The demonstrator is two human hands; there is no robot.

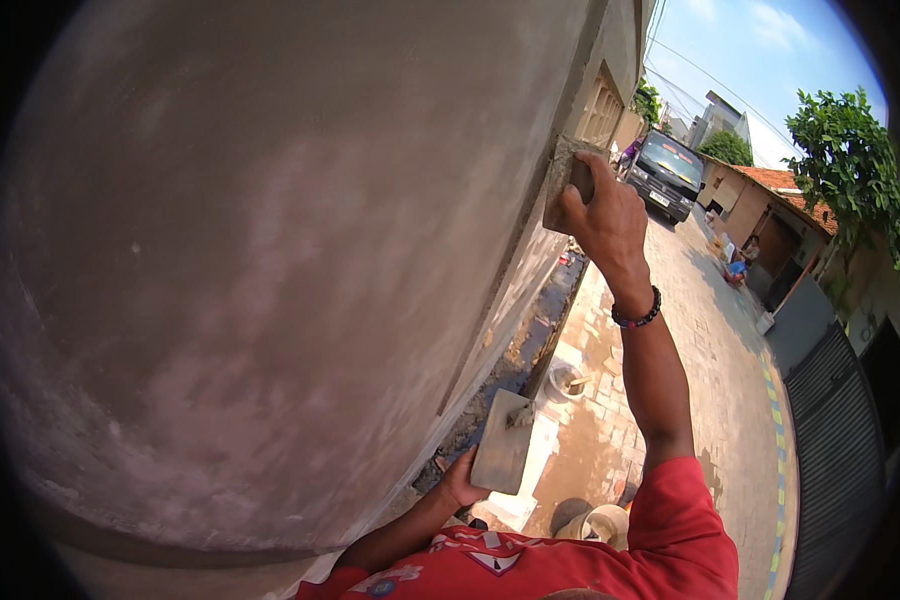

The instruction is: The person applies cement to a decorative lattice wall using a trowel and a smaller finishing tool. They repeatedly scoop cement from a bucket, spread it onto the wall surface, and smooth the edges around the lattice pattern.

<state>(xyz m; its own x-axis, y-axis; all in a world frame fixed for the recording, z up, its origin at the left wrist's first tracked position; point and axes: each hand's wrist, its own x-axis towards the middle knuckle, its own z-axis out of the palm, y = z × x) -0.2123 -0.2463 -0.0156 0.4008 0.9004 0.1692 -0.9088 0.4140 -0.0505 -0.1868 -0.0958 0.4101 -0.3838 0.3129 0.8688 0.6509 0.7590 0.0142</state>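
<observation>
My right hand [611, 222] is raised at the far end of the grey plastered wall [290, 260]. Its fingers are wrapped round a small mortar-smeared plastering float [558, 205], which lies against the wall's vertical corner edge. Lower down, my left hand [459, 482] grips the near edge of a flat, grey rectangular mortar board [498, 452]. A small lump of wet mortar [520, 416] sits near the board's far end. The underside of the board and the fingers beneath it are hidden.
Below stand a bucket [567, 381] with a tool in it and more buckets [606, 524] near my body. A narrow ditch [540, 325] runs along the wall's foot. Beyond, a dark vehicle [667, 172] stands on the paved lane [705, 330]; a person [742, 262] sits at right.
</observation>
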